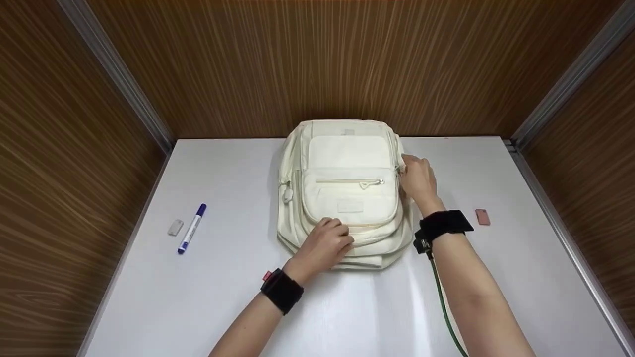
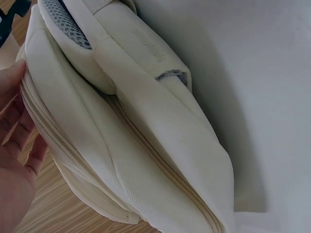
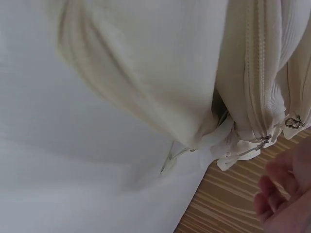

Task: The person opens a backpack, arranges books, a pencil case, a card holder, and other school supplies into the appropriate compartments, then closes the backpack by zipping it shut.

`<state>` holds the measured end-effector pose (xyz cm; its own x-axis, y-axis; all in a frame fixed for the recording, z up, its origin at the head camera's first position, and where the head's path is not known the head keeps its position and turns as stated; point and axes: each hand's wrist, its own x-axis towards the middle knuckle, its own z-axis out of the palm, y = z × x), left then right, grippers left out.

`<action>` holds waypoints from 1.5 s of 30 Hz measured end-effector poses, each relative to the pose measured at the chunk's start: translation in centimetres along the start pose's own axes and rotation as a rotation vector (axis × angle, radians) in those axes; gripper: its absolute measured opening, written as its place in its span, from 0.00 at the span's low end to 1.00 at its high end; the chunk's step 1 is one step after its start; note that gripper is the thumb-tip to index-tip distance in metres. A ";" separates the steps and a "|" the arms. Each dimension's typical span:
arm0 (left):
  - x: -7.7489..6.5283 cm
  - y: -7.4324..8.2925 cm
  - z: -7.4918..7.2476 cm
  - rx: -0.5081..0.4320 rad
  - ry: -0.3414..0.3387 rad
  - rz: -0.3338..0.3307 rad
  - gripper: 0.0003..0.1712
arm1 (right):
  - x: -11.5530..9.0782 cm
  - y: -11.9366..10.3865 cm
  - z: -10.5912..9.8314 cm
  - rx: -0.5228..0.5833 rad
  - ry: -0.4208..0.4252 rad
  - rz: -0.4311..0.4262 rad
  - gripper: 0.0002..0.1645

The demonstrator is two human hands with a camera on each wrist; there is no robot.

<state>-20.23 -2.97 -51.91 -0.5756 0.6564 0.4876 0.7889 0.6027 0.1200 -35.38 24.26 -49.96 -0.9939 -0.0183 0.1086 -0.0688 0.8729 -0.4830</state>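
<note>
A cream backpack (image 1: 353, 153) lies front side up, with a small zipped pocket and several zippered compartments. At its lower front edge, my left hand (image 1: 325, 245) holds the bag with bent fingers. The left wrist view shows the thumb (image 2: 12, 77) on the rim beside a zipper (image 2: 46, 121), the fingers partly hidden behind the bag. Beside the bag's right side is my right hand (image 1: 420, 181), fingers loosely bent. In the right wrist view it is apart from the zipper pulls (image 3: 265, 141), and I see nothing in it.
On the white table (image 1: 238, 307), a blue-capped marker (image 1: 192, 229) and a small grey-white block (image 1: 175, 227) lie to the left. A small pink block (image 1: 482, 216) lies to the right. Wood-grain panels (image 1: 248, 64) enclose the back and sides. A green cable (image 1: 444, 302) trails from the right wristband.
</note>
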 end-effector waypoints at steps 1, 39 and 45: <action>0.0 -0.2 0.0 -0.009 0.012 -0.010 0.07 | 0.1 -0.1 0.0 0.051 -0.012 -0.019 0.29; 0.6 -4.6 -0.2 0.001 -0.282 -0.429 0.43 | -4.3 0.2 0.4 0.060 0.104 -0.077 0.12; 0.4 -4.4 -0.3 -0.001 -0.279 -0.439 0.42 | -4.7 0.1 0.7 0.106 0.070 -0.079 0.15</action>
<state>-23.89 -5.54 -52.01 -0.8877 0.4380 0.1418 0.4604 0.8482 0.2621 -30.77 24.12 -51.13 -0.9769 -0.0472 0.2082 -0.1585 0.8136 -0.5594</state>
